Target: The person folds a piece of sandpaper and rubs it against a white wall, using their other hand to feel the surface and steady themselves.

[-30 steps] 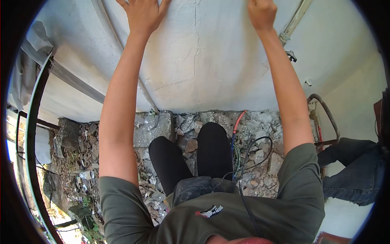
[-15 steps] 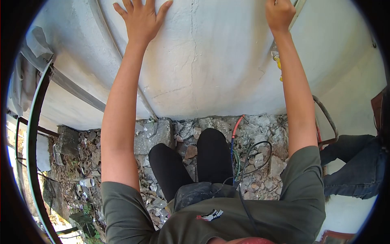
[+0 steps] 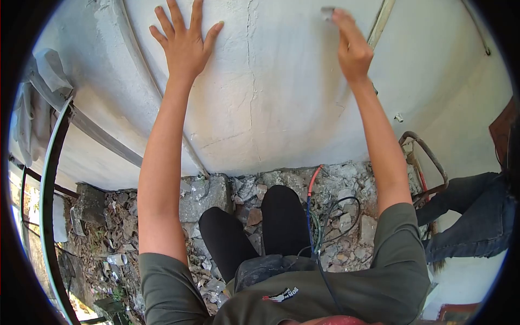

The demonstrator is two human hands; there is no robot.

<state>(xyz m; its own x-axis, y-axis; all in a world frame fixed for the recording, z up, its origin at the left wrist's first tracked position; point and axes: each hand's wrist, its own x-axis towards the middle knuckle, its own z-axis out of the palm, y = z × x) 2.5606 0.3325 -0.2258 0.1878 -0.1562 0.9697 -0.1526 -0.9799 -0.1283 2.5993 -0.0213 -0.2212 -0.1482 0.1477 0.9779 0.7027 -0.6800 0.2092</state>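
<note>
My left hand (image 3: 185, 46) lies flat on the pale wall (image 3: 287, 92) with its fingers spread, left of a thin vertical crack. To the right of the crack, my right hand (image 3: 355, 51) is raised close to the wall with its fingers pinched together. A small grey, blurred object (image 3: 327, 13) shows at its fingertips; motion smear hides what it is. Faint brownish streaks mark the wall below and between the hands.
Broken stones and rubble (image 3: 346, 238) cover the ground, with red, blue and black cables (image 3: 311, 189) across them. Another person's legs (image 3: 471, 222) show at the right beside a curved metal bar (image 3: 433, 157). A dark-edged frame (image 3: 46, 200) and grey cloth (image 3: 51, 70) stand left.
My right hand has moved left and lower in view, and the small grey object now shows at its fingertips. My left hand stays spread on the wall; the view has tilted slightly upward.
</note>
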